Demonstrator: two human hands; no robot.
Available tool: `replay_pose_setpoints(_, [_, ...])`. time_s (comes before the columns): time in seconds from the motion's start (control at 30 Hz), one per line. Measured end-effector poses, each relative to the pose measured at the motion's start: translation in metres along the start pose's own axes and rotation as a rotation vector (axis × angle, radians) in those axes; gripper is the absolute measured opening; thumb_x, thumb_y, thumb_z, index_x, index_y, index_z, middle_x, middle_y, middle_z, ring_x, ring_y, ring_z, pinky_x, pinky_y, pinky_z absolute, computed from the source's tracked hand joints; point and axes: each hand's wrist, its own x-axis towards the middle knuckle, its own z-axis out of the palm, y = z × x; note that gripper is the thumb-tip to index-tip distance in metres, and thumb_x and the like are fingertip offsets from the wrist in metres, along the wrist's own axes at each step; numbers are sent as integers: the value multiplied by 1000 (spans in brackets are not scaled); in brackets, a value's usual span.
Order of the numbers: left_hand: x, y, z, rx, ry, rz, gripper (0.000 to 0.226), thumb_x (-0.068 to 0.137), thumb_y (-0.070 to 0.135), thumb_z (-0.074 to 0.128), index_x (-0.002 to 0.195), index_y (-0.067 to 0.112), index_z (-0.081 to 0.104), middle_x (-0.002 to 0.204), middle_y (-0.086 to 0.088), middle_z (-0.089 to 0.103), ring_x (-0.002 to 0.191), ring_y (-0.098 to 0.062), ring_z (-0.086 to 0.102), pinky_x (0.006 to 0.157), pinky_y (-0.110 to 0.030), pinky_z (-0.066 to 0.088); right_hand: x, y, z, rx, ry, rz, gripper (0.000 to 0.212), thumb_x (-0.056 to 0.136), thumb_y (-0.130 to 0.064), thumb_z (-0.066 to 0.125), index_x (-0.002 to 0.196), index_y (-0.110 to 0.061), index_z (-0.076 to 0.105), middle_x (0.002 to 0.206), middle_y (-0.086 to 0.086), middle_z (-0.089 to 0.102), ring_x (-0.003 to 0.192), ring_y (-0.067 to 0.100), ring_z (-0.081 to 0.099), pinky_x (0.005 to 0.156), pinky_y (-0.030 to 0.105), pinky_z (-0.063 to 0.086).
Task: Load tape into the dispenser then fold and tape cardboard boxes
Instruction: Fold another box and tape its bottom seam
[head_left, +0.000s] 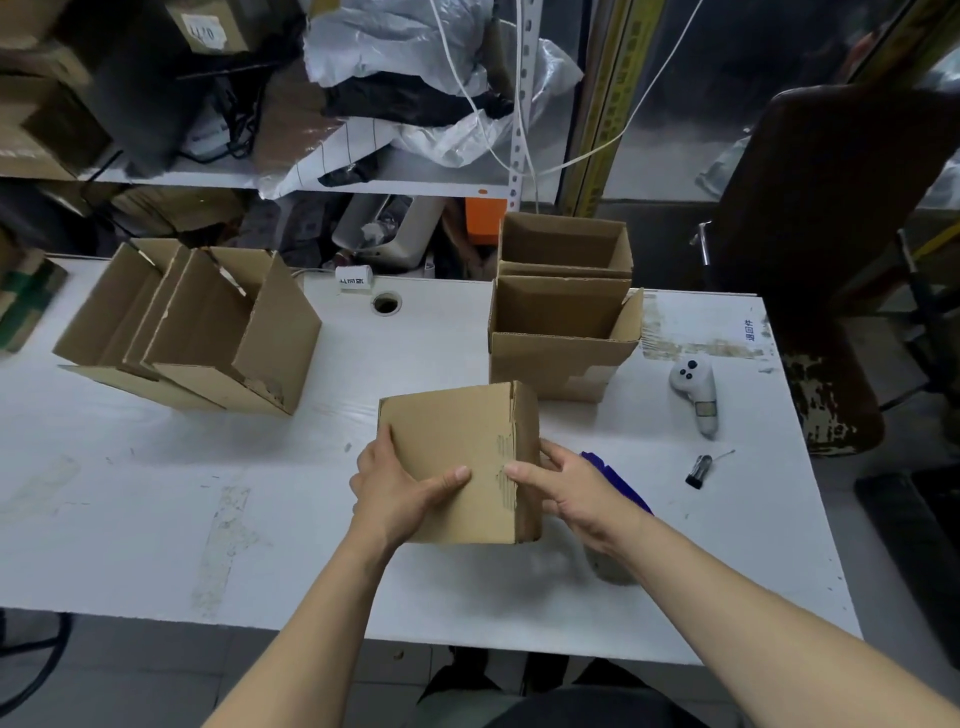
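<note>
Cardboard, plain brown and corrugated: I see the folded box (457, 462) mid-table (260, 467), nearer me than two open boxes (563, 332). My left hand (395, 488) and right hand (566, 493) grip its sides, thumbs flat on top.

The box (457, 457) is matt brown cardboard, its right edge ragged and printed with faint dashes. The open boxes (563, 332) behind share the same dull corrugated board; one at the left (228, 332) has torn, fraying rims. The white surface (260, 467) looks smooth yet scuffed, with rough patches of tape residue. A white controller (696, 395) is smooth plastic. Crumpled glossy plastic sheeting (415, 47) lies on the shelf.
</note>
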Motion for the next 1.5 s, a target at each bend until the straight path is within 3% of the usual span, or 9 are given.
replay_pose_setpoints(0.23, [0,1,21,409,99,40,114,66,67,83,153,26,22,160,-9,27,136,-41,34,106,-56,36,4,33,8,-391,312,-44,16,93,-27,77,108,-23,80,94,-9,79,89,12,75,84,25,60])
replay_pose_setpoints(0.43, [4,-4,25,469,118,26,115,68,76,76,155,25,20,160,-9,26,135,-41,35,104,-56,38,4,40,17,-287,507,-51,16,87,-26,84,100,-21,78,91,-7,78,85,14,75,85,41,63])
replay_pose_setpoints(0.57, [-1,-2,29,509,109,23,115,70,82,69,155,23,17,165,-13,19,137,-44,34,104,-57,38,1,35,16,-402,478,-88,29,87,-38,83,109,-23,72,91,-9,73,87,8,70,82,32,61])
replay_pose_setpoints(0.67, [-8,3,35,602,143,59,117,70,89,61,155,22,18,169,-15,3,147,-44,22,110,-60,33,9,33,16,-393,473,-64,28,88,-49,76,102,-29,65,85,-3,69,81,15,70,74,40,63])
replay_pose_setpoints(0.8, [-12,10,45,721,97,151,116,71,96,48,158,26,15,171,-13,-5,156,-41,0,119,-65,22,25,24,9,-420,440,2,29,97,-43,68,91,-16,61,81,5,67,69,20,65,51,35,56])
replay_pose_setpoints(1.03, [-12,5,52,758,65,165,119,69,101,39,161,31,11,173,-11,-5,156,-41,-10,118,-62,18,35,4,-2,-1064,242,-62,34,106,-34,47,80,-17,57,87,1,67,88,28,60,75,40,51])
replay_pose_setpoints(1.17, [-13,-2,51,736,100,204,115,71,101,37,160,32,14,173,-10,-2,156,-40,-7,116,-60,20,36,-1,-9,-845,221,-11,40,105,-41,52,75,-17,57,73,-4,59,66,18,55,63,33,43])
replay_pose_setpoints(1.3, [-14,-11,47,693,83,244,109,75,97,40,161,35,16,173,-5,-2,156,-35,-9,118,-58,18,32,-3,-10,-782,187,-75,36,108,-29,53,74,-17,48,72,-5,50,71,16,44,58,24,34])
replay_pose_setpoints(1.5, [-13,-17,47,617,120,251,107,75,98,41,161,39,21,173,0,1,157,-30,-8,119,-57,16,20,3,-8,-730,122,37,37,107,-44,52,81,-17,53,71,-1,59,64,18,56,54,26,42])
